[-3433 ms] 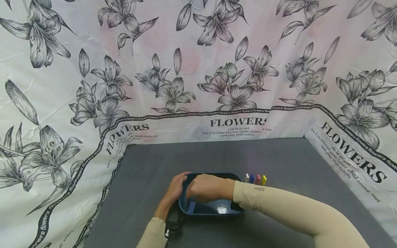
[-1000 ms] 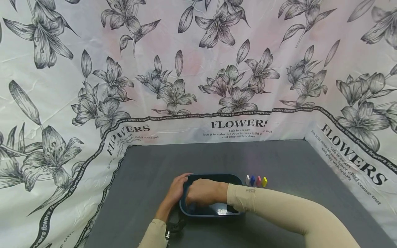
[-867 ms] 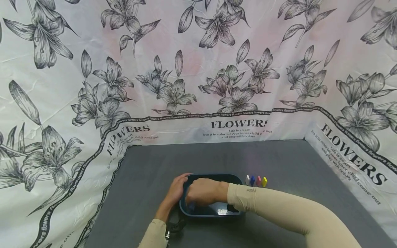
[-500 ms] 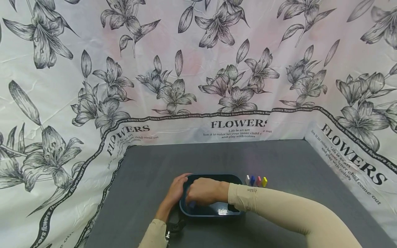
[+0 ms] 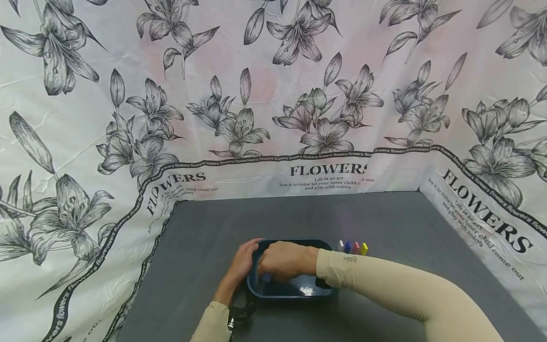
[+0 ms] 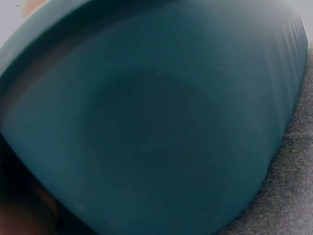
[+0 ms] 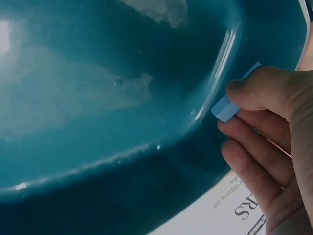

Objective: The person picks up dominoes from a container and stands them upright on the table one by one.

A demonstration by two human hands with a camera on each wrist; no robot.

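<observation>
A dark blue plastic basin (image 5: 295,297) sits on the grey table. My left hand (image 5: 244,259) grips its left end, fingers at the rim. The left wrist view is filled by the basin's outer wall (image 6: 156,122), with part of a hand blurred at the lower left. My right hand (image 5: 284,261) reaches into the left part of the basin from above. Between thumb and index finger it pinches a small light-blue, domino-like block (image 7: 226,108), close to the basin's inner wall. The other fingers of that hand are partly bent below the block.
White (image 5: 341,245), blue (image 5: 348,247), pink (image 5: 356,247) and yellow (image 5: 364,249) small blocks stand in a row just right of the basin, behind the right sleeve. A flower-printed sheet (image 5: 239,180) encloses the table at the back and sides.
Compared with half a second ago, my right hand has risen slightly and shifted a little right, with the light-blue block showing below its fingers. The left hand and basin stay put.
</observation>
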